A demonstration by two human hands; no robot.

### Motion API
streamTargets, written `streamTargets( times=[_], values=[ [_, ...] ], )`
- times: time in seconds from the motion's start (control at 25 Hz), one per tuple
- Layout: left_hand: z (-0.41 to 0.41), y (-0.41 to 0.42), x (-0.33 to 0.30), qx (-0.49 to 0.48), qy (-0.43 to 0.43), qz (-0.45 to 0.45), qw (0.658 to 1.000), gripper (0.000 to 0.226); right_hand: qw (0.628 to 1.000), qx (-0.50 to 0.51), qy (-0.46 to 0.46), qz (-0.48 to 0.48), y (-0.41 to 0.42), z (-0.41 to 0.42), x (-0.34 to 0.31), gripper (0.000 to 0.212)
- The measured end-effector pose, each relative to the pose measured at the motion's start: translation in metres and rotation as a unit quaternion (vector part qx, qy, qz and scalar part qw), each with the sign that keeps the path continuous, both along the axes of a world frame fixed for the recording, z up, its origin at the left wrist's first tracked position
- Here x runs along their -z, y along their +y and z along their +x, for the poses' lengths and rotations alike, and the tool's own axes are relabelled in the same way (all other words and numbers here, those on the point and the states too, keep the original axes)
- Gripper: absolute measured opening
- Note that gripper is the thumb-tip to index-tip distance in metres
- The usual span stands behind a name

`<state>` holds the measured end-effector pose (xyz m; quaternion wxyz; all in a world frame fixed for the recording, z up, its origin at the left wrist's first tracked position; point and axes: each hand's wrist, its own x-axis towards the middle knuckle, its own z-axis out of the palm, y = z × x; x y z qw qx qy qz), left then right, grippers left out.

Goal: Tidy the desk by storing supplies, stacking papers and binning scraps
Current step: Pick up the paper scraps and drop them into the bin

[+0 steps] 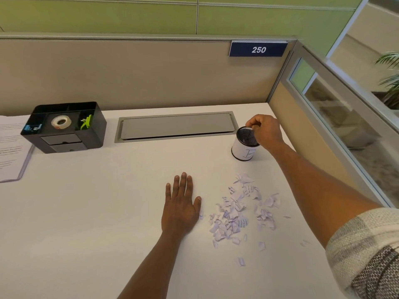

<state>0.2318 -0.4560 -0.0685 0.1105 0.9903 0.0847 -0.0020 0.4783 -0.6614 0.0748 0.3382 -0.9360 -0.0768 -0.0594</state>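
A heap of torn paper scraps (237, 214) lies on the white desk (97, 212) at the right of centre. Behind it stands a small black mesh cup (245, 147) with a white label round it. My right hand (264, 130) hovers at the cup's far rim with fingers curled, thumb and fingertips pinching at the rim. No scrap shows between the fingers. My left hand (182, 203) rests flat on the desk just left of the scraps, fingers straight.
A black desk organiser (95, 130) at the back left holds a tape roll (61, 121), a green clip (86, 121) and a blue item (32, 127). A stack of printed papers (10, 147) lies left of it. A grey cable hatch (174, 127) sits in the desk; partition walls close the back and right.
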Motion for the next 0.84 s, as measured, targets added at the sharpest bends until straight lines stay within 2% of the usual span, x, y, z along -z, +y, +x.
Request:
streamTargets(
  times=[0.12, 0.28, 0.36, 0.48, 0.6, 0.68, 0.84],
  values=[
    [0.001, 0.000, -0.001, -0.001, 0.000, -0.003, 1.000, 0.070, 1.000, -0.009, 0.000, 0.027, -0.003, -0.003, -0.005, 0.036],
    [0.001, -0.001, -0.002, -0.004, -0.001, -0.003, 1.000, 0.071, 0.989, -0.001, -0.054, 0.135, 0.001, -0.031, -0.016, 0.036],
    [0.000, -0.001, -0.002, -0.004, -0.002, -0.004, 1.000, 0.072, 0.983, -0.049, -0.081, 0.159, 0.006, -0.060, -0.006, 0.032],
    [0.001, -0.002, -0.002, -0.004, -0.006, -0.007, 1.000, 0.071, 0.988, -0.126, -0.038, 0.078, 0.003, -0.100, 0.034, 0.032],
    [0.001, -0.002, -0.002, -0.006, -0.009, -0.002, 1.000, 0.068, 0.991, -0.095, 0.064, -0.071, -0.014, -0.110, 0.071, 0.033],
    [0.001, -0.002, -0.001, -0.006, -0.009, -0.004, 1.000, 0.067, 0.974, -0.095, 0.133, -0.159, -0.019, -0.110, 0.083, 0.037],
    [0.001, -0.003, -0.001, -0.006, -0.008, -0.002, 1.000, 0.066, 0.954, -0.095, 0.193, -0.207, -0.004, -0.120, 0.090, 0.043]
  ],
)
